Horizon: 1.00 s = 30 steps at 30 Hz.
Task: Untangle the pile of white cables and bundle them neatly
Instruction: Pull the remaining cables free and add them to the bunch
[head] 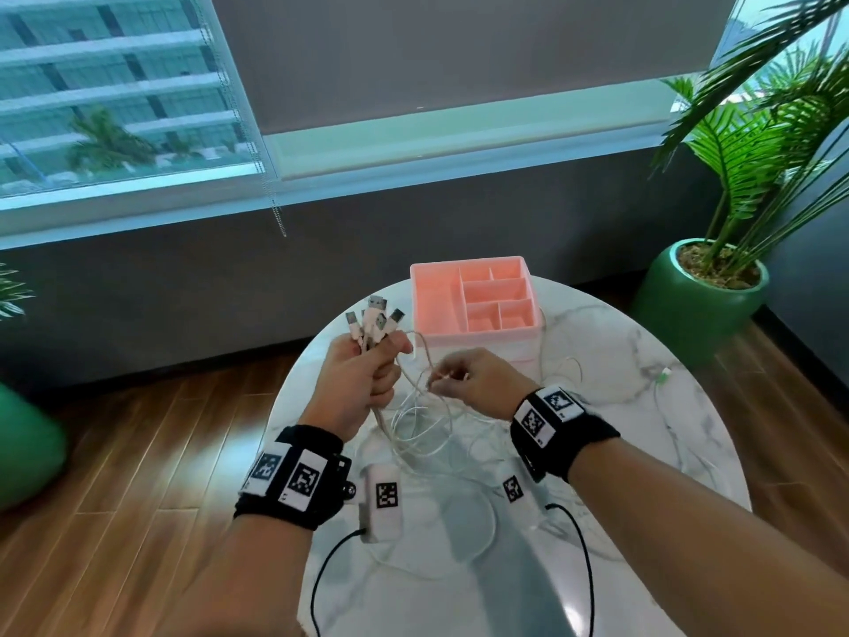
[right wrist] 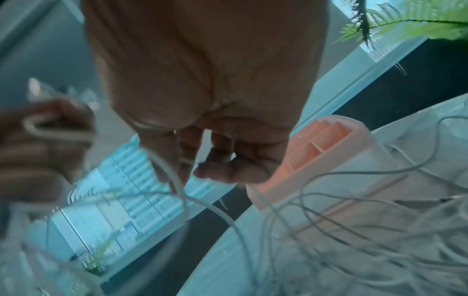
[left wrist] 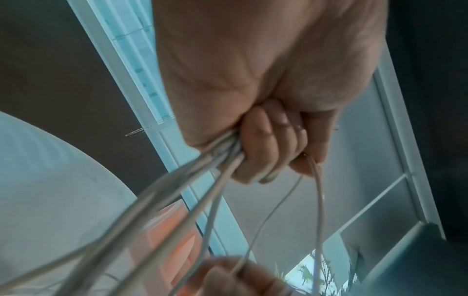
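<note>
My left hand [head: 367, 377] is fisted round a bunch of white cables [left wrist: 202, 176], raised above the table. Their USB plugs [head: 373, 321] fan out above the fist, and the cords hang below it into a loose tangle [head: 432, 434] on the white marble table [head: 620, 434]. My right hand [head: 464, 379], just right of the left, pinches one thin cable strand [right wrist: 172, 180] between thumb and fingers. That strand loops up to the left hand's thumb [left wrist: 314, 158]. A further cable end with a green-tipped plug [head: 664, 374] lies on the table at the right.
A pink organiser box [head: 473, 296] with several compartments stands at the table's far edge, right behind my hands. A potted palm [head: 703, 287] stands on the wooden floor at the right. A window and a grey wall lie beyond the table.
</note>
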Each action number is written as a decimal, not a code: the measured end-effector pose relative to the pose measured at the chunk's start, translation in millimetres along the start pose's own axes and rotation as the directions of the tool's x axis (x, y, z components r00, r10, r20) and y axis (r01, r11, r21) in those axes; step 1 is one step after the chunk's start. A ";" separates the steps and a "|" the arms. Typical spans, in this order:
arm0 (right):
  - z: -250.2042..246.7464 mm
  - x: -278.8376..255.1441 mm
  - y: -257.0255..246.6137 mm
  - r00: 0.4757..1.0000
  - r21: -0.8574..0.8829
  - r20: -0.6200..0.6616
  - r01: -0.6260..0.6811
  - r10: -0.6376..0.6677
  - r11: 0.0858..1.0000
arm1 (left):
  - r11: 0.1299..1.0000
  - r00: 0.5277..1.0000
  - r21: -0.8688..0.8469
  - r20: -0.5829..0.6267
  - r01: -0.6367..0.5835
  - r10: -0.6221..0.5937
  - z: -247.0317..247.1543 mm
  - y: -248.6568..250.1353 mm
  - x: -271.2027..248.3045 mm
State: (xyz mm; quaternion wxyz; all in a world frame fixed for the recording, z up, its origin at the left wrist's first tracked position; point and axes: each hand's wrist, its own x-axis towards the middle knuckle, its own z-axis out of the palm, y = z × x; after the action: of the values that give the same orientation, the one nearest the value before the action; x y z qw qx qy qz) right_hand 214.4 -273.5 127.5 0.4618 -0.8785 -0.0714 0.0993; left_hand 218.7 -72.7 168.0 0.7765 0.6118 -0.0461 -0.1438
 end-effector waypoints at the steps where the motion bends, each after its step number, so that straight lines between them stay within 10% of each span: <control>1: -0.5 1.7 8.4 0.998 -0.032 -0.054 -0.041 0.039 0.999 | 0.998 0.999 -0.063 -0.022 -0.031 0.029 -2.2 2.9 0.8; 7: -11.8 -9.1 64.3 0.930 -0.013 -0.160 -0.336 0.330 0.942 | 0.950 0.957 -0.249 -0.261 -0.191 0.124 -33.7 13.8 10.8; 13: -51.6 5.5 10.9 0.916 0.424 -0.329 -0.075 0.230 0.903 | 0.995 0.890 0.011 -0.446 -0.094 0.089 -28.7 -15.5 19.7; 23: -57.0 7.2 -101.1 0.973 0.635 -0.178 0.228 -0.148 0.738 | 0.990 0.984 -0.017 -0.117 -0.141 0.138 25.2 -12.8 18.4; 30: -47.1 8.2 -79.9 0.977 0.668 -0.176 0.207 -0.119 0.715 | 0.993 0.979 0.042 -0.166 -0.111 0.117 35.0 -14.5 18.1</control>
State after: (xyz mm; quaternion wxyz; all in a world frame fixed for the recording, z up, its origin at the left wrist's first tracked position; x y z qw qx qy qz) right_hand 230.9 -264.3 218.6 0.7622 -0.6420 -0.0792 0.0242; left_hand 224.9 -113.6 160.7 0.7745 0.6307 -0.0177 -0.0460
